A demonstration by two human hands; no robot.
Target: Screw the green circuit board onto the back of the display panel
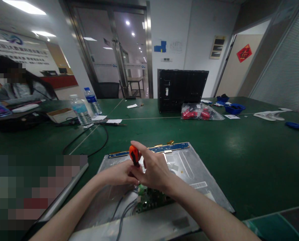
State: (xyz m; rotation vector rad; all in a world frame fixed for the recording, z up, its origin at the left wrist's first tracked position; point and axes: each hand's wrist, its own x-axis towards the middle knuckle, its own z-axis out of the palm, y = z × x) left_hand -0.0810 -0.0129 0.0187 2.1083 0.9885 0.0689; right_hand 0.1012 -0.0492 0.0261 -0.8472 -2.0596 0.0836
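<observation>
Upright in my right hand (153,165) is a screwdriver (134,153) with an orange and black handle; the fingers are closed around it and its tip is hidden. My left hand (123,172) is closed right beside it, at the screwdriver's lower end, and I cannot make out what its fingers hold. Both hands are over the metal back of a flat display panel (203,174). Just below the hands lies a green circuit board (153,199), partly covered by my right wrist. Grey cables (124,214) run from the board's left side. A narrow blue circuit strip (178,146) lines the panel's far edge.
A black monitor housing (181,88) stands behind, with a plastic bag of red parts (202,112) before it. Water bottles (81,110), a black cable (106,137) and an open box (61,115) are at left. Blue trays (234,108) sit at right. Another person (18,83) sits far left.
</observation>
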